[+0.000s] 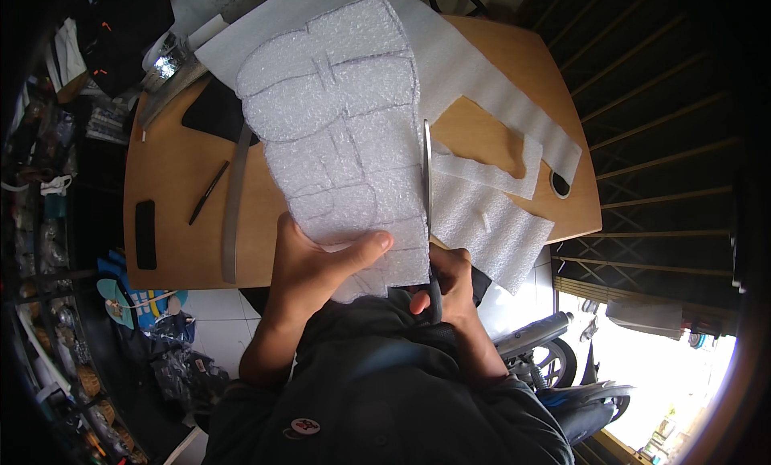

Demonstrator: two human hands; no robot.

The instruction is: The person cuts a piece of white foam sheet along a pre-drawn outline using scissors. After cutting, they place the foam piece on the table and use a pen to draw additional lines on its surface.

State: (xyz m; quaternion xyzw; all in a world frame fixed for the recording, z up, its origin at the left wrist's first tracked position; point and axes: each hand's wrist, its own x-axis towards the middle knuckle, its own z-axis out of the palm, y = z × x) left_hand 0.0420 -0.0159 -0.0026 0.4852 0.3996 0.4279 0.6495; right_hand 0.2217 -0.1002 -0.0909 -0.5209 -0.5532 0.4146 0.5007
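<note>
A white foam sheet (321, 136) with pattern pieces outlined in dark pen is held up over the front of the table. My left hand (325, 264) grips its lower part, thumb on top and the other fingers hidden beneath. In my right hand (451, 284) are scissors (428, 180) with dark handles, fingers wrapped round them. Their blade points away from me along the sheet's right edge. Whether the blades are apart cannot be made out.
More white foam (498, 87) spreads over the wooden table (181, 248), with cut offcuts (498, 232) at the right. Left of the sheet lie a grey metal ruler (235, 216), a black pen (209, 193) and a black piece (213, 116). A motorcycle (554, 365) stands at lower right.
</note>
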